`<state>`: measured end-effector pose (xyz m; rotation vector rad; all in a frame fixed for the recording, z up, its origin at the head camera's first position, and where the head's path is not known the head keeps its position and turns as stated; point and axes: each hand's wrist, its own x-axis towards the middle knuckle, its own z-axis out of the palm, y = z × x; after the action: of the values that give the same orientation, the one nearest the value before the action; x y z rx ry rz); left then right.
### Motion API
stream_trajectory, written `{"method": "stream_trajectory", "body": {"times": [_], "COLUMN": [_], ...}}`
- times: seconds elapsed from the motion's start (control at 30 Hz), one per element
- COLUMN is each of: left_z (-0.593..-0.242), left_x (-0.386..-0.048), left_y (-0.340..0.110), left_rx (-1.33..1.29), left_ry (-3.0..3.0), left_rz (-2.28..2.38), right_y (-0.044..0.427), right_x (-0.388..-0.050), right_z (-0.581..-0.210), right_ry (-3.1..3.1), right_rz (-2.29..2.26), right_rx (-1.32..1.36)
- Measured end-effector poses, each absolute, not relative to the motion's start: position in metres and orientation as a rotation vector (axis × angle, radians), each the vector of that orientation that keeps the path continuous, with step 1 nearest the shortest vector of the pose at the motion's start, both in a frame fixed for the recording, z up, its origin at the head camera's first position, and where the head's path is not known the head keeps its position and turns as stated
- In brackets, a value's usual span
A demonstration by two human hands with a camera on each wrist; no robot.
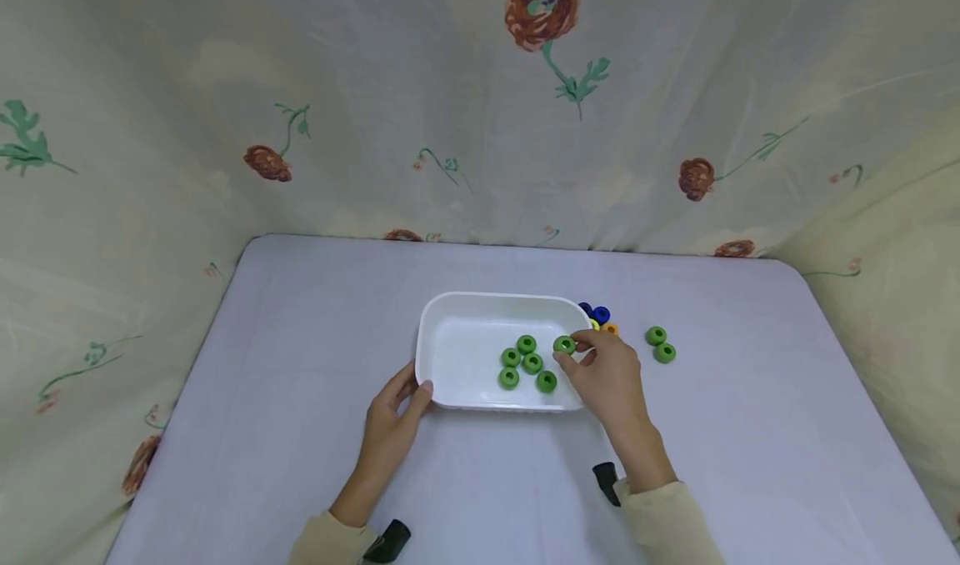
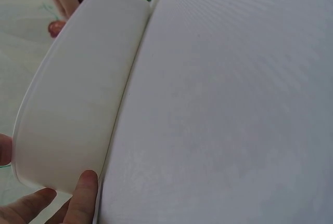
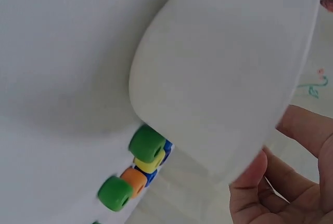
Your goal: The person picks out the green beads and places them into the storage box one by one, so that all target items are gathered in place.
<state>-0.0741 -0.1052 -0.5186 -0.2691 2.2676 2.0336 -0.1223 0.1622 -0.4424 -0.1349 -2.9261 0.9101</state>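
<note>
A white plastic tray (image 1: 465, 332) lies on the table with several green beads (image 1: 533, 363) inside, grouped toward its right half. My left hand (image 1: 392, 419) holds the tray's near left corner, thumb at the rim; the left wrist view has its fingertips (image 2: 86, 182) against the outer wall. Over the tray's right end, my right hand (image 1: 606, 377) pinches another green bead (image 1: 564, 345) between thumb and fingers. In the right wrist view the tray's wall (image 3: 223, 73) hides that bead.
Just beyond the tray's right edge sit blue beads (image 1: 602, 315), a yellow bead (image 3: 150, 161) and an orange bead (image 3: 134, 181). Two green beads (image 1: 660, 344) lie farther right on the table (image 1: 315, 298). A flowered curtain (image 1: 360, 132) hangs behind the table.
</note>
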Motion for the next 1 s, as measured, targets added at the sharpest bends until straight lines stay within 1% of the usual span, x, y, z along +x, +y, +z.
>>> {"method": "stream_trajectory", "body": {"times": [0.4, 0.63, 1.0], "left_z": [-0.519, -0.518, -0.518], "left_x": [-0.075, -0.075, -0.074], "left_y": [-0.106, -0.105, -0.106], "left_rx": [-0.273, -0.259, -0.278], "left_ry": [2.267, 2.267, 2.278], "left_rz": [2.040, 2.046, 2.026], "right_y": [0.147, 0.143, 0.137], "right_x": [-0.130, -0.131, -0.138], "right_z": [-0.458, -0.459, -0.463], "right_ry": [-3.096, -3.151, -3.197], "right_rz": [0.803, 0.716, 0.793], "right_rx": [-0.129, -0.115, -0.132]}}
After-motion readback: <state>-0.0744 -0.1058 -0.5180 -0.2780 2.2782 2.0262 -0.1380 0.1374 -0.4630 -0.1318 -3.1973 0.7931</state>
